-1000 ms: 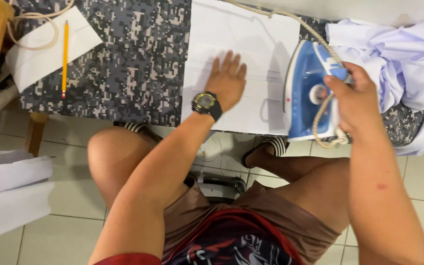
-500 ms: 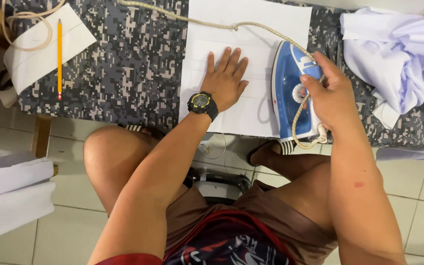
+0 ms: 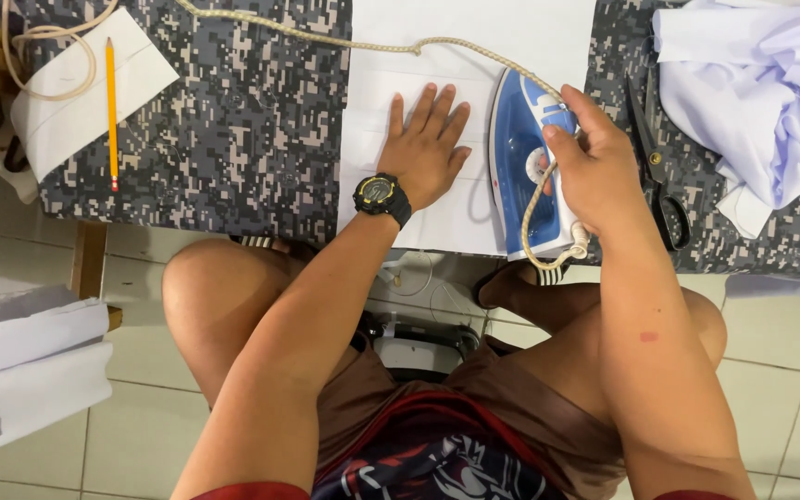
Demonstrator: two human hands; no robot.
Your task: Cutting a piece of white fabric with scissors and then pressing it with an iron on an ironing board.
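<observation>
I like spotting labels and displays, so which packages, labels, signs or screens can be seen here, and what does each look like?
Wristwatch: on the left hand's wrist, round black case, small dark display face ringed in yellow.
Dial on the iron: round, white with a red centre, on the blue-and-white iron under the right hand.
No packages or signs show.

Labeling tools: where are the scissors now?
Head view, right side: the scissors lie on the camouflage cloth, between the right hand and the white garment.
</observation>
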